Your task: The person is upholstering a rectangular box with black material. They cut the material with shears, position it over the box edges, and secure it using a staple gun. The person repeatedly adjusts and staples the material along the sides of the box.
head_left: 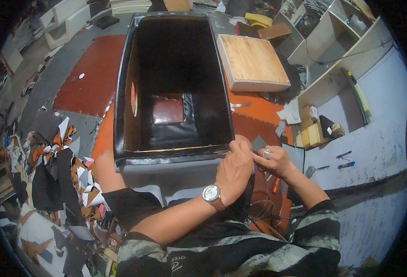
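A deep box (173, 55) lined in glossy black sheet stands open towards me. It has a round hole in its left wall and a square opening further in, where reddish-brown material shows. My left hand (234, 171), with a watch on its wrist, is closed at the box's near right corner, pinching the edge of the black covering (185, 155). Close beside it, just outside that corner, my right hand (273, 161) has a ring and curled fingers. Something dark and small shows at its fingertips, mostly hidden. A thin pointed bit also shows beside the left fingers.
A wooden-topped block (254, 60) lies right of the box. A reddish-brown sheet (90, 76) covers part of the table at left. Scraps (90, 189) are heaped at lower left. White shelving (323, 41) stands at right, with a blue pen (346, 165) on a pale surface.
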`<state>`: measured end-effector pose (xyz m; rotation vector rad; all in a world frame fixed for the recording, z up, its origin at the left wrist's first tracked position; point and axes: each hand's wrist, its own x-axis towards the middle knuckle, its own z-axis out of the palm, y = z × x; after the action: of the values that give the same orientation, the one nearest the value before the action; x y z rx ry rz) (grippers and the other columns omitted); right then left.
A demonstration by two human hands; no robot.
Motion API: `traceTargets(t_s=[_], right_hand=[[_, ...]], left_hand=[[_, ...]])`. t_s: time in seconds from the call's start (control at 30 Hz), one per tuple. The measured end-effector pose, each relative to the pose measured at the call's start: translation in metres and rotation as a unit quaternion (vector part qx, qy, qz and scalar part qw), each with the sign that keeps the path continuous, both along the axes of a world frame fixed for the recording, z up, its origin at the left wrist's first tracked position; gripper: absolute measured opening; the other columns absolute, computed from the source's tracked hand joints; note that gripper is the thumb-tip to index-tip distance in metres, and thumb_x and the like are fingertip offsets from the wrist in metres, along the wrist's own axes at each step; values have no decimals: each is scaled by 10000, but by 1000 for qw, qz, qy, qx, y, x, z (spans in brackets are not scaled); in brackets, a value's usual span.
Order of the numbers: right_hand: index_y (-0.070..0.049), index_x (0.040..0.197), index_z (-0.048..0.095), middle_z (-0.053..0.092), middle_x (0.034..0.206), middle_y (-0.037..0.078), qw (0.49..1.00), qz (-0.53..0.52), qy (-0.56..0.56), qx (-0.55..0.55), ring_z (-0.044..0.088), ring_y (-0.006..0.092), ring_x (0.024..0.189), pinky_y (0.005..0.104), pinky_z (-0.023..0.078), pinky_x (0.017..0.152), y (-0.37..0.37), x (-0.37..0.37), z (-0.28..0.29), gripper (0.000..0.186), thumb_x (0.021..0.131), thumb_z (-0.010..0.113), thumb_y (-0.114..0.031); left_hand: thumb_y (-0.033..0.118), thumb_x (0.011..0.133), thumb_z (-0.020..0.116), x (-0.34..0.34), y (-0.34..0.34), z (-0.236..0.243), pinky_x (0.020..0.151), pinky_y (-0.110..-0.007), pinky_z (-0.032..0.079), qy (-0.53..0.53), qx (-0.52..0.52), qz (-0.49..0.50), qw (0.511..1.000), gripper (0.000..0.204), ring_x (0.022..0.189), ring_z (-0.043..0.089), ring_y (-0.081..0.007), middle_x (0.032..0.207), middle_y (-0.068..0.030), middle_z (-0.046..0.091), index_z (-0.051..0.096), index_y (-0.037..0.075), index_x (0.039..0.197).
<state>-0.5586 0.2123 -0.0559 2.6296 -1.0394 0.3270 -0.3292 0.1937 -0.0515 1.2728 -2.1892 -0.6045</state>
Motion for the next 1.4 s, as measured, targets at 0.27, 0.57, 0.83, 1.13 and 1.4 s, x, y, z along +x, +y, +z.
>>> traceTargets(t_s=[0.27,0.57,0.83,1.13,1.4], right_hand=[[-216,1438,691,623,824,-28,999,10,30,21,606,167,671,316,543,608,-6,9,9,622,820,690,-150],[-175,1151,741,624,856,-9,998,28,19,44,679,183,813,332,569,630,-14,40,20,333,819,720,-174],[-101,1171,676,636,1038,92,982,10,101,158,675,269,989,405,581,784,-9,51,35,366,841,756,-239],[-108,1419,575,623,1265,167,946,-73,95,301,633,368,1209,471,547,990,-2,60,55,560,874,701,-66],[-164,1529,510,624,1312,152,942,-68,101,314,646,370,1201,468,557,994,-5,46,54,764,819,763,-40]], left_hand=[[55,942,648,12,-3,0,783,-583,557,220,82,-4,972,235,943,673,-502,1105,-240,577,515,16,1132],[45,1019,570,13,-8,9,841,-570,500,341,89,37,935,124,995,626,-503,1050,-282,594,502,-51,1060],[53,1030,572,20,-15,13,836,-546,511,374,80,44,923,106,956,649,-486,1005,-278,635,542,-49,1029],[58,1033,576,28,-14,15,826,-524,518,394,81,38,915,110,934,663,-462,964,-257,646,554,-50,1026],[68,1038,556,21,-25,10,838,-532,501,410,107,33,905,104,951,631,-470,1013,-258,621,532,-33,1030]])
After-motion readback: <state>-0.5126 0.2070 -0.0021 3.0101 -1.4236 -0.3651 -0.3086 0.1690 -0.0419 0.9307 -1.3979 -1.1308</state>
